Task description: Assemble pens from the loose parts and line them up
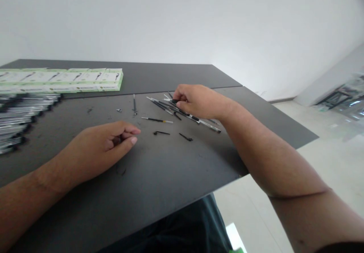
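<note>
My right hand [196,100] reaches into a loose pile of pen parts [209,125], fingers pinched on a small black piece [175,101] that they partly cover. Clear tubes and thin refills lie beneath and around that hand. My left hand [113,141] rests on the table with fingers loosely curled, a gap between thumb and forefinger, and nothing visible in it. Between the hands lie a pen refill [157,120] and two black pen clips [161,133]. Farther back are another refill [134,105] and a small silvery tip [118,110].
Many clear pens with black ends [25,116] lie in a row at the left of the dark table [159,181]. Behind them stands a row of green-and-white boxes [93,83]. A white wall [170,22] rises behind; the table's edge drops to a pale floor [284,128].
</note>
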`<state>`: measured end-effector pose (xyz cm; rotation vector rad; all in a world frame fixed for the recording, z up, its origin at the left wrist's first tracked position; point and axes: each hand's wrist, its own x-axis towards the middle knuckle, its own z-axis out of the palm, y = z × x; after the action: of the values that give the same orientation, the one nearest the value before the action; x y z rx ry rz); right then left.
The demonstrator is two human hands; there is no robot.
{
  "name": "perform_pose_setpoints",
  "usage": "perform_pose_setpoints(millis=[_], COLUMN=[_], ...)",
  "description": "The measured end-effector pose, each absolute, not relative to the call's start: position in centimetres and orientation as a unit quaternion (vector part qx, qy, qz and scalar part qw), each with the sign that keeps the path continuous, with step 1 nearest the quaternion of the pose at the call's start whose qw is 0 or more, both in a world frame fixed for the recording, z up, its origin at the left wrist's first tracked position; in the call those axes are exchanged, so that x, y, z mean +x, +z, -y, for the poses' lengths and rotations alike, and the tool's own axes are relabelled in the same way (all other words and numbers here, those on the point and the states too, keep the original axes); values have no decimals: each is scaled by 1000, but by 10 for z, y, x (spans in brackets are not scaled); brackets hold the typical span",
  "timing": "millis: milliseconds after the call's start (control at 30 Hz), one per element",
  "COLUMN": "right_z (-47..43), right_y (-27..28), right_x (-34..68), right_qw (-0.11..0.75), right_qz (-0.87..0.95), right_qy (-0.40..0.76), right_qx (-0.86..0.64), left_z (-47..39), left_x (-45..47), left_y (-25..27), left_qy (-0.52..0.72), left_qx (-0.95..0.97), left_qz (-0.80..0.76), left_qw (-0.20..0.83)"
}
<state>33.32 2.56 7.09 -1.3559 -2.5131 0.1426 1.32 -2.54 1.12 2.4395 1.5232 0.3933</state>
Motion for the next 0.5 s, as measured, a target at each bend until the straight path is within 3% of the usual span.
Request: perform_pose_setpoints(millis=[200,500], right_z=[-55,-69], right_y=[89,75], right_x=[385,397], right_qw=[52,-16], right_qz=[807,810], right_qy=[10,44], right_qx=[-589,-584], left_z=[29,22], left_x=[18,14], left_y=[13,6], left_qy=[146,120], left_qx=[838,853], left_qz=[-509,-492], left_qw=[133,129])
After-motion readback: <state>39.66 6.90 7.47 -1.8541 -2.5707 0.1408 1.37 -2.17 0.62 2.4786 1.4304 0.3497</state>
